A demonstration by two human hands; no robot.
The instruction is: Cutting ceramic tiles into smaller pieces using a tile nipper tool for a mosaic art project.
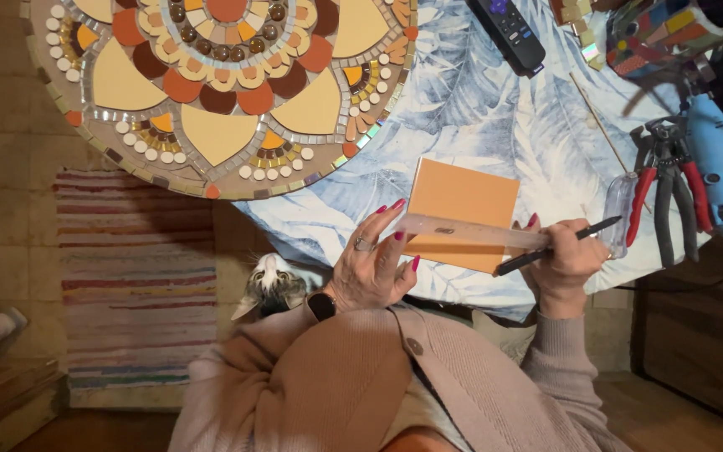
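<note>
We judged that we were at the marking step: our left hand (pixel 370 268), fingers spread, pressed a clear ruler (pixel 470 232) across the orange tile (pixel 460 201), which lay near us on the leaf-patterned cloth (pixel 495 117). Our right hand (pixel 564 261) was closed around a black pen (pixel 558 244), whose next move would need a steady ruler. A clear container (pixel 619 219) stood to the right; its contents we could not tell.
</note>
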